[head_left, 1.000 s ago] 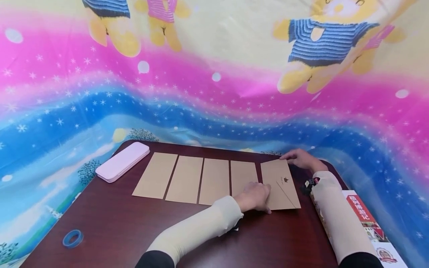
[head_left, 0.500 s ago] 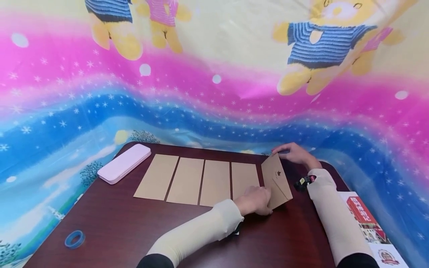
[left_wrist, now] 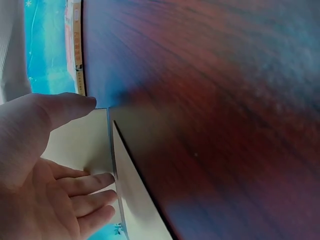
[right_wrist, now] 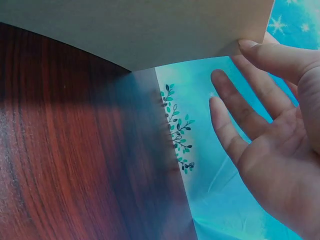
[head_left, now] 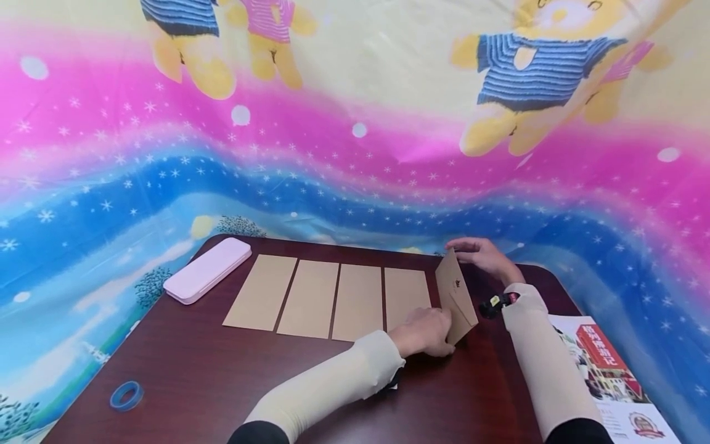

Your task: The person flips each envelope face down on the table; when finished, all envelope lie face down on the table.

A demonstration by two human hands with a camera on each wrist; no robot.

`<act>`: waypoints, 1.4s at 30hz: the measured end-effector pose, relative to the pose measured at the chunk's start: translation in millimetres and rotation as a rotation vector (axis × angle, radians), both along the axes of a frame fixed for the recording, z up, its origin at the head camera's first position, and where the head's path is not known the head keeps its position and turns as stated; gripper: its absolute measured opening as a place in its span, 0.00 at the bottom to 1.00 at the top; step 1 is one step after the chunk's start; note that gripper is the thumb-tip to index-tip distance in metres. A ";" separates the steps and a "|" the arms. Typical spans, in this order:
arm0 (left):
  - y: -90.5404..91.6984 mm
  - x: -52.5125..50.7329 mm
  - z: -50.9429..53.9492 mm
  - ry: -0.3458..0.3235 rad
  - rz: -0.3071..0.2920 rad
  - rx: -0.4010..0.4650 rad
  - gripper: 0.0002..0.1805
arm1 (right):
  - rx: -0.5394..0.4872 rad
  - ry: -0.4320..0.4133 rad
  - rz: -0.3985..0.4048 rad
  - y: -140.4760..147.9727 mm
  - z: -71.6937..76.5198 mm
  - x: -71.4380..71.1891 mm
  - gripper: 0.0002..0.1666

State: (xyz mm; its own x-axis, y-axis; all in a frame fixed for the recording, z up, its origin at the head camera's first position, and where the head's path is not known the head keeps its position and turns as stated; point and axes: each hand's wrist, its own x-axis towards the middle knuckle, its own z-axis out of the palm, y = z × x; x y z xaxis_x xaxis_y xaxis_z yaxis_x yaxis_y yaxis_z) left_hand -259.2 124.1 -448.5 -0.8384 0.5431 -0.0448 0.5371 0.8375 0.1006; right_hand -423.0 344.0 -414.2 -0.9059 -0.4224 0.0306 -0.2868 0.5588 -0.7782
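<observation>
A brown paper envelope with a pointed flap and a small dark crown print stands steeply tilted on its left long edge. My right hand pinches its far upper corner; in the right wrist view the thumb lies on the paper, the index finger is partly hidden behind it, and the other fingers are spread. At the near end, my left hand rests against the envelope's lower left edge. Seen from the left wrist, its thumb reaches the near edge and its fingers touch the envelope's face.
Several brown envelopes lie flat in a row to the left. A pale pink case sits at the back left, a blue tape roll at the front left. A printed magazine or box lies along the right edge beside my right forearm.
The envelope at the row's right end has been tipped up from nearly flat onto its left edge. My right hand has moved left with its corner; the left hand has barely moved.
</observation>
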 end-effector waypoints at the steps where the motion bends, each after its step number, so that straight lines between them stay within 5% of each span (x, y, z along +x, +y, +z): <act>1: 0.0 -0.2 0.2 0.009 -0.005 0.004 0.25 | -0.005 -0.004 -0.004 -0.6 0.1 0.7 0.24; 11: 1.4 8.4 7.4 0.117 0.050 0.075 0.40 | 0.027 -0.018 0.001 -4.5 5.0 1.1 0.23; 17: 2.5 12.6 10.9 0.138 0.018 0.237 0.56 | 0.044 -0.010 0.013 -5.1 7.0 -0.7 0.22; 21: 1.7 11.0 13.6 0.199 -0.079 0.324 0.48 | 0.064 -0.003 0.019 -4.5 7.4 -1.0 0.23; 28: -1.6 6.0 15.8 0.288 -0.172 0.331 0.31 | 0.080 -0.002 0.021 -4.6 9.9 -0.6 0.23; 42: -8.1 3.3 23.2 0.290 -0.204 0.305 0.29 | 0.059 -0.046 0.016 -7.9 14.6 2.5 0.24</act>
